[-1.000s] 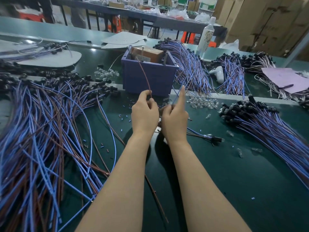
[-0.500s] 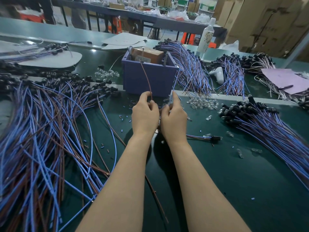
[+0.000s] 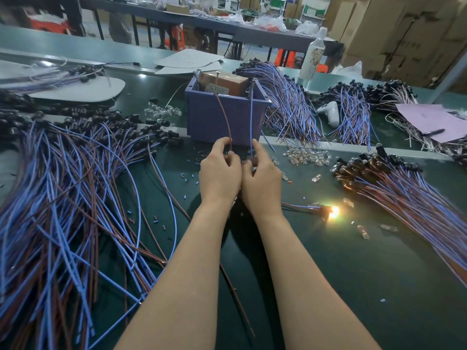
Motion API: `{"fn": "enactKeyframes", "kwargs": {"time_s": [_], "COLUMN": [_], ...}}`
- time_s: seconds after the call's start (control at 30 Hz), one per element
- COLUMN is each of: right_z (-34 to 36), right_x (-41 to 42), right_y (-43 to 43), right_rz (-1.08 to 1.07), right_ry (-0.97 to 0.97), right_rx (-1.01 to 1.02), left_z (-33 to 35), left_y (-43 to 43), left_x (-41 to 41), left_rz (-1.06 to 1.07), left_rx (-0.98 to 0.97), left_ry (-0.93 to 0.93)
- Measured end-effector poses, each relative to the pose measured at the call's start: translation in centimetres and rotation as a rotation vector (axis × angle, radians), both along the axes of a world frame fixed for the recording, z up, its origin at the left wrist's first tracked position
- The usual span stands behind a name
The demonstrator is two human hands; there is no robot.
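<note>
My left hand (image 3: 219, 170) pinches a brown wire (image 3: 224, 114) that rises to a metal pin on the purple box (image 3: 222, 117). Close beside it, my right hand (image 3: 260, 178) pinches a blue wire (image 3: 251, 122) that reaches up to another pin at the box's right rim. Both hands hover just in front of the box, above the dark green table (image 3: 353, 274). To the right of my right wrist, a small lamp (image 3: 332, 212) on the end of a blue and brown wire pair glows bright yellow on the table.
A big heap of blue and brown wires (image 3: 63, 210) with black holders fills the left. A similar bundle (image 3: 404, 195) lies at the right. Clear LED bulbs (image 3: 307, 155) are scattered near the box. More bundles, a bottle (image 3: 313, 56) and pink paper (image 3: 434, 120) sit behind.
My right hand brought the blue wire upright against the box's right pin, its index finger no longer pointing up. The lamp on the table has lit up.
</note>
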State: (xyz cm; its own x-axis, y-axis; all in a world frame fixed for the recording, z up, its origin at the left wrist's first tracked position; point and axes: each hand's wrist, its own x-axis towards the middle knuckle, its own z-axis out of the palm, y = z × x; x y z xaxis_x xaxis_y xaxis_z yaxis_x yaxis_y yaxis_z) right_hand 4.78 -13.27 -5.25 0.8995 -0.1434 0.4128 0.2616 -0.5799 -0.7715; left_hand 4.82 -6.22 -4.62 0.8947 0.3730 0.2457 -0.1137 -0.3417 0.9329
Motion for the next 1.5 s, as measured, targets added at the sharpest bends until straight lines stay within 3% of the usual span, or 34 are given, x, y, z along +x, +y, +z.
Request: {"fn": "enactKeyframes", "kwargs": {"time_s": [1.5], "right_z": [0.33], "right_x": [-0.24], "right_y": [0.09], "right_rz": [-0.021], "right_ry": [0.045], "right_rx": [0.033], "left_z": [-0.10], "left_y": [0.08], "left_x": [0.13], "left_rz": [-0.010], "left_rx": [0.019], "left_ry": [0.032]}}
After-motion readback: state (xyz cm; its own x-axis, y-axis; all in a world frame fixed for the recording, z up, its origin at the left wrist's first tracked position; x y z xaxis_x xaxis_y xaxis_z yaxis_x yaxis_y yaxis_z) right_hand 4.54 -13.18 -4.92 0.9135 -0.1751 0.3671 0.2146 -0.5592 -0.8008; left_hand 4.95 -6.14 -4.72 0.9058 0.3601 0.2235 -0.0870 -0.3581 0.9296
